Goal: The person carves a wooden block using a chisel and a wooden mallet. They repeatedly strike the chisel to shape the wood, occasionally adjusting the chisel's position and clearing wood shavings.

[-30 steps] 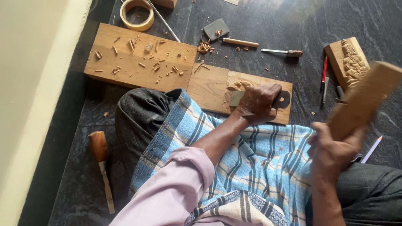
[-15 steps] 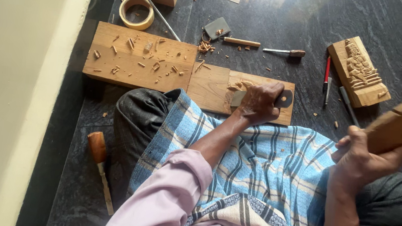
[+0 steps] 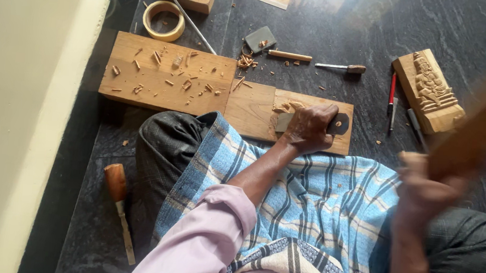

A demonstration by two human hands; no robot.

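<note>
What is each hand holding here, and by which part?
Right hand grips a wooden mallet by its lower end, blurred. Left hand is closed on a chisel against the wooden board; the grip point is hidden.

The small wooden board (image 3: pixel 257 111) lies flat on the floor, butted against a bigger plank; a grey chisel (image 3: pixel 284 121) rests on it – partly hidden under the left hand (image 3: pixel 309 127). The wooden mallet (image 3: pixel 478 131), a pale block, is blurred – raised in the right hand (image 3: pixel 426 190).

bare dark floor (image 3: pixel 334 27) beyond boards, chisels (image 3: pixel 314 61) and carved block (image 3: pixel 428 91) crowding right side
</note>
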